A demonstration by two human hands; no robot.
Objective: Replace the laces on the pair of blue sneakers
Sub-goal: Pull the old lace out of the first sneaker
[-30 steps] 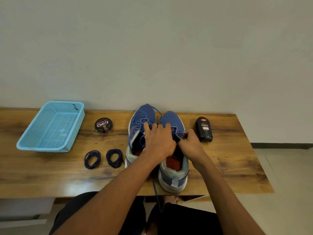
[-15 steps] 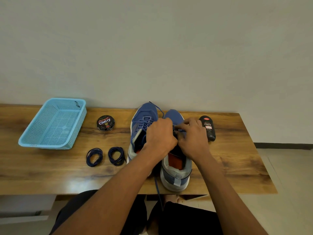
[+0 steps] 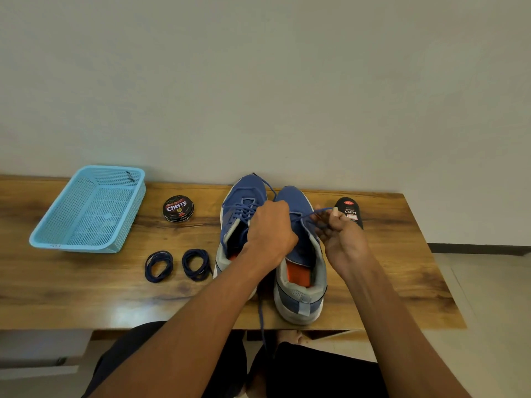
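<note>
The pair of blue sneakers stands at centre frame on the wooden table (image 3: 86, 297), toes toward the wall. The right hand (image 3: 342, 239) pinches the old lace (image 3: 311, 215) of the right sneaker (image 3: 298, 254) and draws its free end out toward the right of the frame, the strand stretched taut from the eyelets. The left hand (image 3: 270, 231) is curled over the shoe's tongue area, seemingly bracing it; whether its fingers clamp lace or only upper, I cannot tell. The left sneaker (image 3: 241, 208) is still laced.

What could go wrong: a sideways tug with a weak brace may tip or drag the shoe, nudging the black bottle (image 3: 351, 209) just behind the pulling hand. The lace tip could also catch in an eyelet and snag (a sharp pull would likely tighten the lower crossings rather than free them). One lace end hangs over the table's front edge, where it may catch.

Compared with half a second ago, the right hand has moved rightward and turned palm-up, and the lace now shows as a drawn-out line. The two coiled new laces (image 3: 178, 265) at lower left are unmoved.
</note>
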